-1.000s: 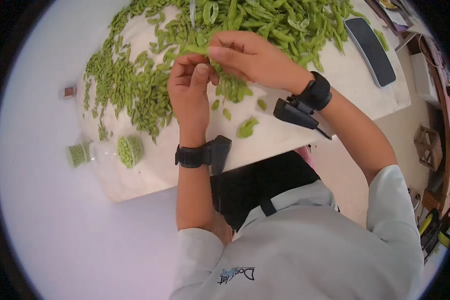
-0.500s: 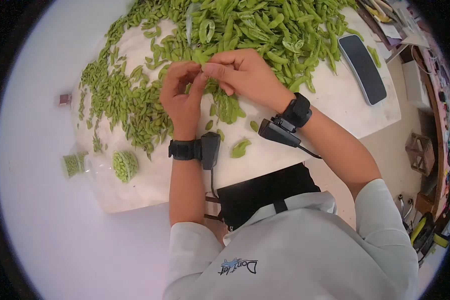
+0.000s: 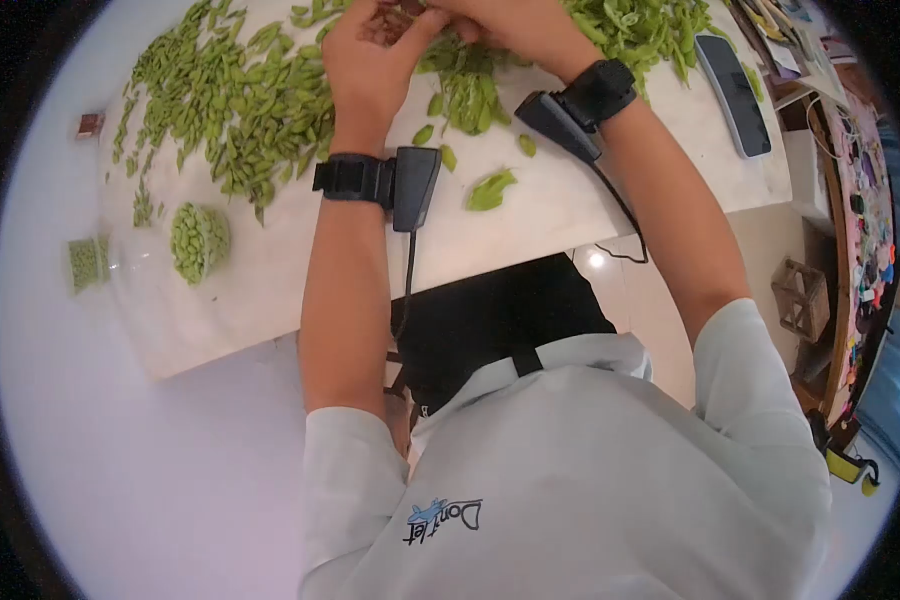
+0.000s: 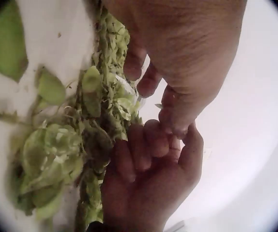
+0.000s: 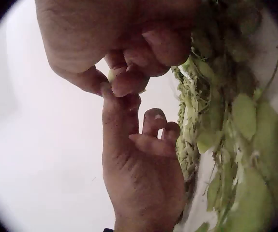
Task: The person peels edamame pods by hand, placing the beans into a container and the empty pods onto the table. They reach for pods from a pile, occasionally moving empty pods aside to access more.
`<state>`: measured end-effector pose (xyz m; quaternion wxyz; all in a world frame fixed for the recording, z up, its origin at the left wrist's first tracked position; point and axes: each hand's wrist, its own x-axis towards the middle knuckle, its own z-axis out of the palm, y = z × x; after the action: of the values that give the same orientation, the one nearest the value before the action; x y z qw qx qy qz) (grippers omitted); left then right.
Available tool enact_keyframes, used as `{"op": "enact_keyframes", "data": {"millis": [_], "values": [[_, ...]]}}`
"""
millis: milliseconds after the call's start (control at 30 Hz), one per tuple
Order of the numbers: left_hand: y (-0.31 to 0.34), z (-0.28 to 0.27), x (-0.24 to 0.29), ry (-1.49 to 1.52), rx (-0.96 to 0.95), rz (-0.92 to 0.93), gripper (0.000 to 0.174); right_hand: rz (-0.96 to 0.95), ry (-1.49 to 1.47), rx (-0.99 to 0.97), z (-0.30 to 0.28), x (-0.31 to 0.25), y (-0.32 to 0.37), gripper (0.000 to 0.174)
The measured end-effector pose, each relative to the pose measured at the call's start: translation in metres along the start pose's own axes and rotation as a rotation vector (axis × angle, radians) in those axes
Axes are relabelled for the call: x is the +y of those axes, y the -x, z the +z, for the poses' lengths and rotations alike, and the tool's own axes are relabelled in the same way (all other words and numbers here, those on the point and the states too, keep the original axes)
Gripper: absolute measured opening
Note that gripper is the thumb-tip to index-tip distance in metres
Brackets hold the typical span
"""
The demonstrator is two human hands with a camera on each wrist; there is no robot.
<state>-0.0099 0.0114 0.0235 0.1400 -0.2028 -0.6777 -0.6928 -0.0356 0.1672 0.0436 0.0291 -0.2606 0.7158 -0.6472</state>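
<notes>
Both hands have drifted farther away across the desk [image 3: 570, 215]. The left hand [image 3: 370, 55] and right hand [image 3: 515, 25] are still together, the fingers of each pinching one pod [image 5: 111, 75] over the middle heap. A jar of beans [image 3: 198, 240] stands near left, and I'd say plenty of whole pods [image 3: 630, 25] remain far right.

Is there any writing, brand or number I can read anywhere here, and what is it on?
"Don...let": logo on the grey shirt, seen upside down; the middle, by a small blue figure, is unclear.
Papers beside the dark phone: too small to read.
Wrist views: no text.
</notes>
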Motion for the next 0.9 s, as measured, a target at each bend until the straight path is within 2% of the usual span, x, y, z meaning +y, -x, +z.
{"op": "enact_keyframes", "data": {"millis": [33, 67, 167, 200, 400, 500, 600, 700, 800, 900], "values": [[0.000, 0.000, 0.008, 0.009, -0.037, -0.014, 0.011, -0.046, 0.044, -0.017, -0.001, 0.003, 0.002, 0.038], [0.000, -0.001, 0.010, -0.032, -0.045, -0.080, 0.015, -0.043, 0.009, 0.038, 0.003, 0.006, 0.004, 0.040], [0.001, -0.003, 0.002, 0.061, -0.096, -0.070, 0.018, -0.035, 0.141, 0.052, 0.004, -0.003, 0.010, 0.042], [0.000, -0.005, 0.002, -0.045, -0.129, -0.078, 0.019, -0.028, 0.160, 0.081, 0.006, 0.001, 0.011, 0.045], [-0.002, -0.001, -0.005, 0.131, -0.278, -0.083, 0.014, -0.016, 0.192, 0.061, 0.003, 0.004, 0.022, 0.046], [0.001, -0.001, 0.003, 0.113, -0.287, -0.126, 0.013, 0.007, 0.077, 0.051, 0.007, 0.001, 0.025, 0.046], [0.001, -0.002, 0.001, 0.066, -0.272, -0.089, 0.013, -0.002, 0.035, 0.063, 0.009, 0.007, 0.023, 0.046], [-0.001, 0.001, -0.011, 0.142, -0.279, -0.061, 0.015, -0.025, 0.008, 0.057, 0.008, 0.007, 0.023, 0.045], [0.001, 0.000, -0.007, 0.220, -0.289, -0.139, 0.017, -0.017, -0.048, 0.097, 0.010, 0.007, 0.025, 0.043], [0.002, 0.003, -0.001, 0.199, -0.273, -0.176, 0.018, -0.027, 0.051, 0.125, 0.007, 0.010, 0.025, 0.040]]}}
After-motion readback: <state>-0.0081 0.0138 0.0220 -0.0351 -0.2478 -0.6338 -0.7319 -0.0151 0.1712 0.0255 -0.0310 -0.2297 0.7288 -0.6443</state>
